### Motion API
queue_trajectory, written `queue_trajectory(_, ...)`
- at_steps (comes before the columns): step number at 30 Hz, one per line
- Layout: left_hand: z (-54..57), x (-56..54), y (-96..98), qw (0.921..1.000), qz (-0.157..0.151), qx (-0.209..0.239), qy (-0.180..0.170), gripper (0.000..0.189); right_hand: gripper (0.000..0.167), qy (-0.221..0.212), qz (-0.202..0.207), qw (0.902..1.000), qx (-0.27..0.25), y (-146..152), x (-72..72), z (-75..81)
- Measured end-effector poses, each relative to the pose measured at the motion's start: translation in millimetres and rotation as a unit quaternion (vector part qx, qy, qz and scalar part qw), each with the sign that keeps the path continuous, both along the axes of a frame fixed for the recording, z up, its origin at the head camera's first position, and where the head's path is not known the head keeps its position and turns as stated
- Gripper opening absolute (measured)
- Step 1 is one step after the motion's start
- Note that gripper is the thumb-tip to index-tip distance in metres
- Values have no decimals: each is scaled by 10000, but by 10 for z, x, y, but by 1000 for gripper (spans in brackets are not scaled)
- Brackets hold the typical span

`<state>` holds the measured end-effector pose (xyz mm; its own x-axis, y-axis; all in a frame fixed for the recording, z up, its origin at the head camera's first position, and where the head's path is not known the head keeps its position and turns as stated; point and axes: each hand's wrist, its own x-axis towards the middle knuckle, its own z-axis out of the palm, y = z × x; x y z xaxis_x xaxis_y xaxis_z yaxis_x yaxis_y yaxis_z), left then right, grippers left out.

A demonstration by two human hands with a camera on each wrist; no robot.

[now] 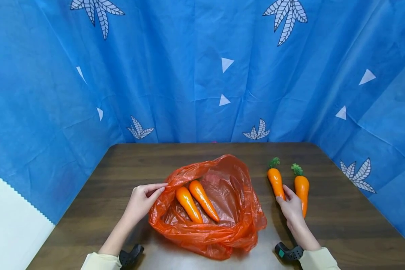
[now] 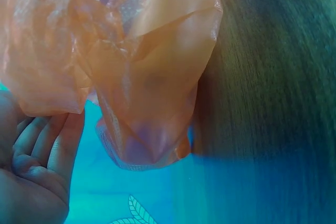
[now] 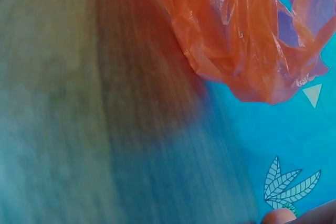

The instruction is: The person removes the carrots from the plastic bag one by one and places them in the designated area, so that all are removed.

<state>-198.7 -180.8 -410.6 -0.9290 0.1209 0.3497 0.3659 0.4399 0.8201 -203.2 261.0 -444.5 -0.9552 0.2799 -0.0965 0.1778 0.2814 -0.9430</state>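
An orange-red plastic bag (image 1: pixel 222 240) lies spread with its mouth wide toward me. Inside it are two carrots, a left one (image 1: pixel 188 204) and a right one (image 1: pixel 204 200), side by side and slanting. My left hand (image 1: pixel 142 200) pinches the bag's left rim between thumb and fingers; the left wrist view shows the fingers at the plastic. To the bag's right, my right hand (image 1: pixel 291 208) grips the lower end of a carrot with a green top (image 1: pixel 275 180). Another green-topped carrot (image 1: pixel 302 189) lies just beyond that hand, partly behind it.
The brown wood-grain table (image 1: pixel 148 157) spreads around the bag. Behind and at both sides hangs a blue curtain (image 1: pixel 202 75) with white leaf and triangle prints. Dark straps with small devices (image 1: pixel 288 252) sit on both wrists.
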Motion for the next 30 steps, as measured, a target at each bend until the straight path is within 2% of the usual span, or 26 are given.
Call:
queue_trajectory(9, 21, -10, -6, 10000, -6, 27, 20, 18, 59, 50, -52, 9998, 168, -14, -18, 12)
queue_trajectory(14, 30, 8, -2, 9999, -16, 96, -55, 19, 59, 136, -53, 9998, 148, -9, -12, 1)
queue_trajectory(18, 24, 4, -2, 10000, 23, 50, 12, 18, 59, 309, -106, 9995, 37, -10, -1, -1)
queue_trajectory(21, 25, 1, -2, 10000, 30, 35, 25, 17, 56, 501, -288, 9983, -96, -16, 8, 2)
queue_trajectory(24, 37, 9, 0, 9999, 18, 90, -58, 18, 53, 705, -639, 9953, -205, -29, 15, 15)
queue_trajectory(30, 62, 25, 8, 9998, 5, 154, -109, 19, 41, 1273, -1291, 9822, -498, -82, -10, 78)
